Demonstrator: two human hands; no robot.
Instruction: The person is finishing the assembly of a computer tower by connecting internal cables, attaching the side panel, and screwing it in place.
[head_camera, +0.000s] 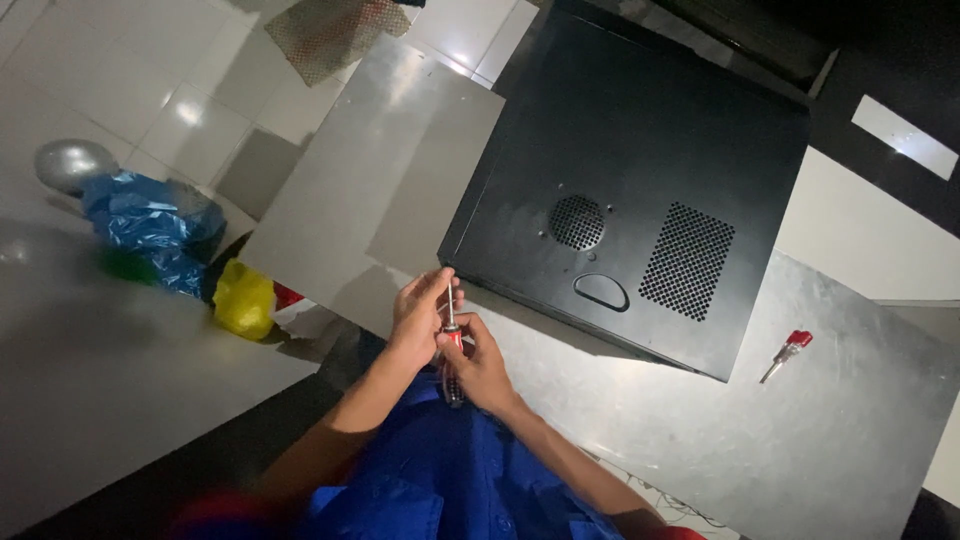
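A black computer case (630, 190) lies on its side on a grey metal table (820, 440), its vented side panel facing up. Just in front of its near left corner, my left hand (418, 312) and my right hand (478, 362) meet around a small screwdriver (452, 322) with a red collar. My right hand grips its handle low down. The fingers of my left hand pinch the thin metal shaft near its tip. A blue shirt fills the bottom of the view.
A second small red-handled screwdriver (786, 353) lies on the table right of the case. On the left sit a crumpled blue plastic bag (150, 225), a yellow bag (243, 298) and a grey ball (72, 162). A mesh sheet (335, 30) lies on the tiled floor.
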